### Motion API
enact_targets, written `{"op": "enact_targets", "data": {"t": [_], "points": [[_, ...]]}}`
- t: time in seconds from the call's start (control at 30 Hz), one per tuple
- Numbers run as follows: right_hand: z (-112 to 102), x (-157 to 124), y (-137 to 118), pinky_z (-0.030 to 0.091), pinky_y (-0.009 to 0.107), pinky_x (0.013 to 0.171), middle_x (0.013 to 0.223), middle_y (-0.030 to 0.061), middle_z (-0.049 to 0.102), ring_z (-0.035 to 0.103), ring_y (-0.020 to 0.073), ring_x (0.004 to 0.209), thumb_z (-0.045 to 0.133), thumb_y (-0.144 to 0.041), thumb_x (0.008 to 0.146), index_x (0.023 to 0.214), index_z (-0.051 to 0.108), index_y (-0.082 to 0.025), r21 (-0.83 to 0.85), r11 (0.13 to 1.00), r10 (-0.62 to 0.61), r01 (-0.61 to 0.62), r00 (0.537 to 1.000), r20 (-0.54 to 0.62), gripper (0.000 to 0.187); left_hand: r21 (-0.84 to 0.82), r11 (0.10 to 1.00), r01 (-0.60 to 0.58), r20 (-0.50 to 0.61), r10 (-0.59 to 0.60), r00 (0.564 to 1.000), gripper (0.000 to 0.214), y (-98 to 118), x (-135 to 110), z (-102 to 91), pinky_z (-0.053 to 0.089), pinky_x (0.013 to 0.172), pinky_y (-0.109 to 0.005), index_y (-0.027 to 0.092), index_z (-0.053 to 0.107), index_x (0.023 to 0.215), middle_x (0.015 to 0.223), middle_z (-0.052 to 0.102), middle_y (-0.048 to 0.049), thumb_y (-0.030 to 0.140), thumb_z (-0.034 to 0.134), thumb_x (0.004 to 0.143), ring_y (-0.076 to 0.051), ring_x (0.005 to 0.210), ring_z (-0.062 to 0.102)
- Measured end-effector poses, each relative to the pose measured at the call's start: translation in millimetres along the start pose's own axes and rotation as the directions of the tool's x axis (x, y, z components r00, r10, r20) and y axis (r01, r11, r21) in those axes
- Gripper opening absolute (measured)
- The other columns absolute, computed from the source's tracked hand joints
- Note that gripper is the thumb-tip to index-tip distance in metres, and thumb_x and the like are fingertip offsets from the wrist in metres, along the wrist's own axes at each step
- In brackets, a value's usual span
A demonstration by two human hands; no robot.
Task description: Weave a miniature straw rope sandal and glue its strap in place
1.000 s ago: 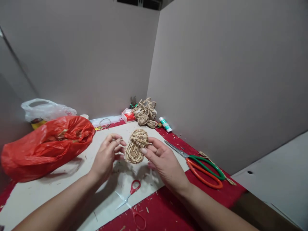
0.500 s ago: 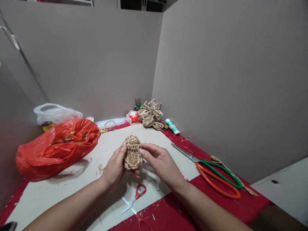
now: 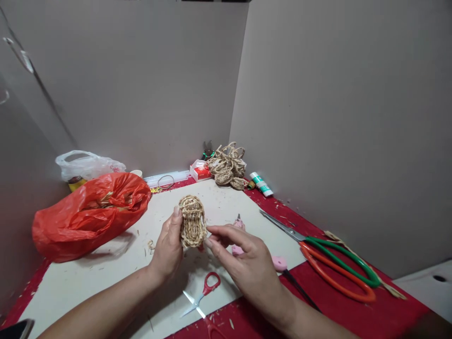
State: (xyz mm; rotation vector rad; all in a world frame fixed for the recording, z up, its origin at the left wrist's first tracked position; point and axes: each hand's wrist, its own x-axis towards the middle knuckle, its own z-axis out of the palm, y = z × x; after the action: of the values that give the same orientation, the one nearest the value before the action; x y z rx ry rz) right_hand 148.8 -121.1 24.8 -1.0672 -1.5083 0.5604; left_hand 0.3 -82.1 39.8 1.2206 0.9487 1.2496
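My left hand [image 3: 168, 249] grips a small woven straw sandal [image 3: 192, 221], holding it upright above the white board [image 3: 106, 263], thumb along its left edge. To the right of the sandal, my right hand [image 3: 243, 256] has its fingers curled and its thumb and forefinger pinched at the lower right edge. I cannot make out what the pinch holds. A pink tool [image 3: 239, 225] lies on the board just behind my right hand.
Small red scissors [image 3: 205, 294] lie open below my hands. Large green and orange shears [image 3: 328, 263] rest on the red cloth at right. A red plastic bag [image 3: 90, 214] of straw sits at left, a white bag [image 3: 88, 165] behind it. A pile of straw pieces [image 3: 228, 165], a glue stick [image 3: 262, 184] and a red box [image 3: 200, 170] stand in the corner.
The left hand closed round the sandal's left side. The right hand slid down from the sandal's top to its lower right edge. The view shifted, bringing the pink tool into sight.
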Motion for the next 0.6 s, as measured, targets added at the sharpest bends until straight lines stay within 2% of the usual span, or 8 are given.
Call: {"op": "enact_targets", "data": {"t": [0.17, 0.3, 0.37, 0.47, 0.53, 0.6], "points": [[1, -3, 3, 0.052, 0.033, 0.071, 0.086, 0.0053, 0.072, 0.067, 0.019, 0.079, 0.06, -0.024, 0.09, 0.101, 0.071, -0.02, -0.006, 1.0, -0.009, 0.01, 0.996, 0.093, 0.017, 0.023, 0.999, -0.028, 0.022, 0.028, 0.999, 0.048, 0, -2, 2.5, 0.047, 0.087, -0.032, 0.018, 0.069, 0.102, 0.097, 0.072, -0.0068, 0.056, 0.041, 0.092, -0.024, 0.1, 0.062], [5, -7, 4, 0.05, 0.034, 0.073, 0.087, 0.0054, 0.069, 0.064, 0.0185, 0.08, 0.052, -0.023, 0.094, 0.106, 0.069, -0.021, -0.015, 0.999, -0.041, 0.044, 0.986, 0.161, 0.021, 0.046, 0.999, -0.007, -0.085, 0.011, 0.996, 0.047, -10, -4, 2.1, 0.047, 0.08, -0.028, 0.019, 0.068, 0.102, 0.091, 0.073, -0.0044, 0.058, 0.045, 0.09, -0.021, 0.091, 0.063], [8, -9, 4, 0.05, 0.033, 0.07, 0.084, 0.0051, 0.066, 0.062, 0.018, 0.077, 0.05, -0.021, 0.094, 0.107, 0.067, -0.02, -0.025, 0.998, -0.048, 0.054, 0.981, 0.188, 0.021, 0.072, 0.997, 0.006, -0.115, 0.002, 0.993, 0.048, -11, -6, 3.5, 0.047, 0.074, -0.028, 0.018, 0.068, 0.092, 0.081, 0.072, -0.0034, 0.06, 0.044, 0.089, -0.02, 0.079, 0.063], [15, -12, 4, 0.05, 0.034, 0.069, 0.084, 0.0049, 0.062, 0.059, 0.0187, 0.076, 0.056, -0.019, 0.09, 0.11, 0.062, -0.017, -0.07, 0.995, -0.058, 0.074, 0.975, 0.213, 0.022, 0.104, 0.993, 0.047, -0.083, -0.038, 0.996, 0.054, -7, -8, 5.8, 0.046, 0.063, -0.028, 0.02, 0.063, 0.069, 0.061, 0.065, -0.0017, 0.064, 0.039, 0.088, -0.019, 0.062, 0.058], [18, -14, 6, 0.05, 0.037, 0.071, 0.087, 0.0059, 0.062, 0.059, 0.0208, 0.079, 0.061, -0.021, 0.086, 0.116, 0.058, -0.016, -0.146, 0.984, -0.068, 0.099, 0.977, 0.203, 0.03, 0.121, 0.991, 0.053, -0.07, -0.045, 0.997, 0.052, -5, -9, 5.2, 0.046, 0.064, -0.03, 0.022, 0.062, 0.066, 0.059, 0.063, -0.0018, 0.063, 0.039, 0.088, -0.02, 0.063, 0.059], [19, -15, 7, 0.05, 0.04, 0.073, 0.091, 0.0075, 0.062, 0.059, 0.0232, 0.083, 0.064, -0.025, 0.084, 0.118, 0.054, -0.016, -0.232, 0.965, -0.081, 0.123, 0.98, 0.181, 0.037, 0.151, 0.988, 0.04, -0.116, -0.022, 0.993, 0.043, -7, -9, 2.5, 0.047, 0.073, -0.031, 0.023, 0.066, 0.075, 0.071, 0.068, -0.0026, 0.058, 0.046, 0.088, -0.023, 0.078, 0.062]]}}
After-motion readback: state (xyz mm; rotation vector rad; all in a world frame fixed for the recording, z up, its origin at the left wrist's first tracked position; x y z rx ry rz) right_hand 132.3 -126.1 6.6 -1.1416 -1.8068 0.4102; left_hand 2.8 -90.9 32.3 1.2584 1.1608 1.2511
